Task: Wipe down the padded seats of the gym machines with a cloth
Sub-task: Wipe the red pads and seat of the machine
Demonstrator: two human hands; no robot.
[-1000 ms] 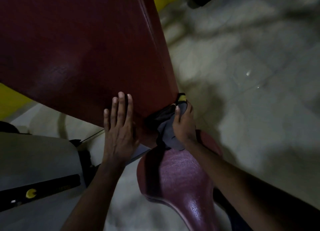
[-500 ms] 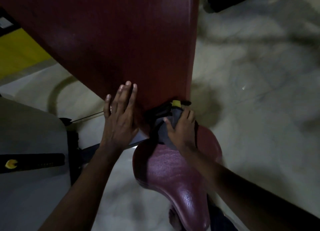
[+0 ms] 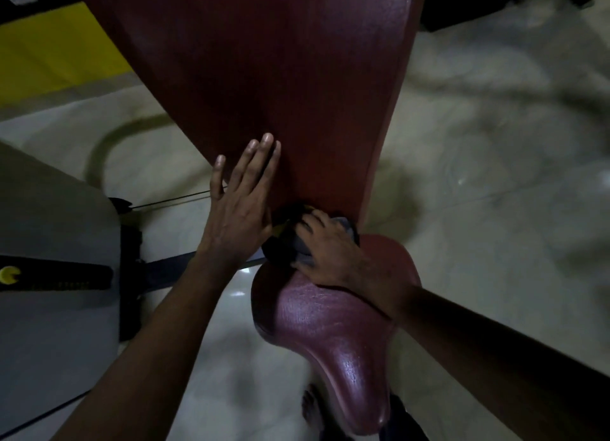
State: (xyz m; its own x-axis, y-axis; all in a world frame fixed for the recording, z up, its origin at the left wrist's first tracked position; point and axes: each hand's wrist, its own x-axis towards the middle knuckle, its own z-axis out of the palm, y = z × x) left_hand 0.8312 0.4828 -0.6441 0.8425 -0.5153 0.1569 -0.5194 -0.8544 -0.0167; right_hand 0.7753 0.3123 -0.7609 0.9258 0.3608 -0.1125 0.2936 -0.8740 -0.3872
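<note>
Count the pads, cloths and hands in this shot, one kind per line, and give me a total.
Red pads: 2, the back pad and the seat pad.
Cloths: 1, the dark cloth.
Hands: 2, the left hand flat on the back pad, the right hand gripping the dark cloth.
Total: 5.

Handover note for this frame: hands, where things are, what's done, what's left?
Left hand: open, flat on the back pad.
Right hand: grips the cloth, pressing it in where the back pad meets the seat.
Done: cannot tell which surfaces are already wiped.
Left: probably the rest of the seat, toward its front.
</note>
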